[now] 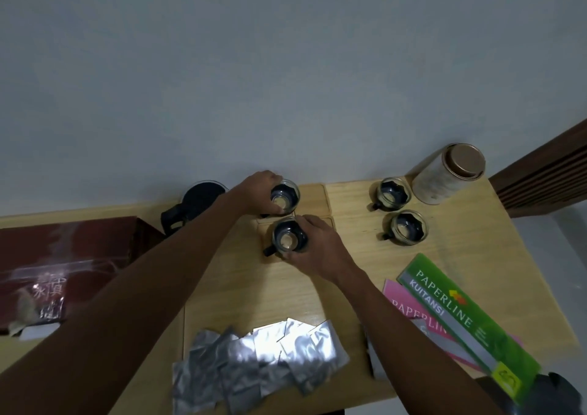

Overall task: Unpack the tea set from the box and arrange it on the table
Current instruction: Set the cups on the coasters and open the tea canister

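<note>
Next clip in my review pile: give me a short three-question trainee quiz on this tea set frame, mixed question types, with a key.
1. True or false: each hand holds a glass cup.
2. How many glass cups are in view? A) two B) three C) four
3. Fill in: the two cups nobody is touching stand beside the tall ____ with the copper-coloured lid.

Key
1. True. The left hand grips the far cup and the right hand grips the near cup, both over the wooden tray.
2. C. Two more cups stand on the table to the right.
3. canister.
</note>
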